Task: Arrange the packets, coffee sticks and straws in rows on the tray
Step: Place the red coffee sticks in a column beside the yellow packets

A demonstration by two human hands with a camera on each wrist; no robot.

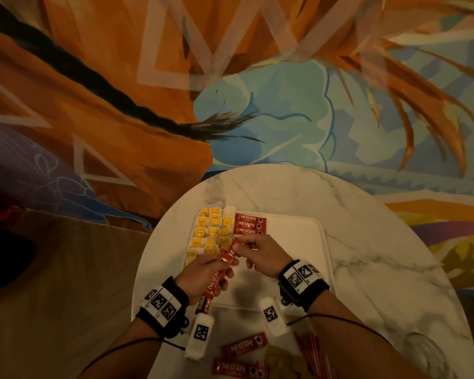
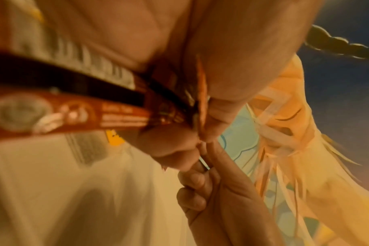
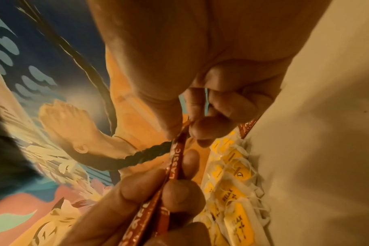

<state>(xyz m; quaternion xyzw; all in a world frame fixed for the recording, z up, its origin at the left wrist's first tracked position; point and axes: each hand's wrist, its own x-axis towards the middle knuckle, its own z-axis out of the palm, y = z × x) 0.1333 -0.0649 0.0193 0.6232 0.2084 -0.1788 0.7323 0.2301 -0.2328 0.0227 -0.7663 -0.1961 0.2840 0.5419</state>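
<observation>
Red coffee sticks point(image 1: 216, 277) fill the left hand's point(image 1: 200, 277) grip; right hand point(image 1: 257, 253) pinches one's tip.

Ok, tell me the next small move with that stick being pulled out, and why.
Probably the right hand should draw the stick it pinches free of the bunch held by the left hand, then lay it on the tray just below the three sticks already stacked beside the yellow packets. That spot looks bare and continues the column.
</observation>
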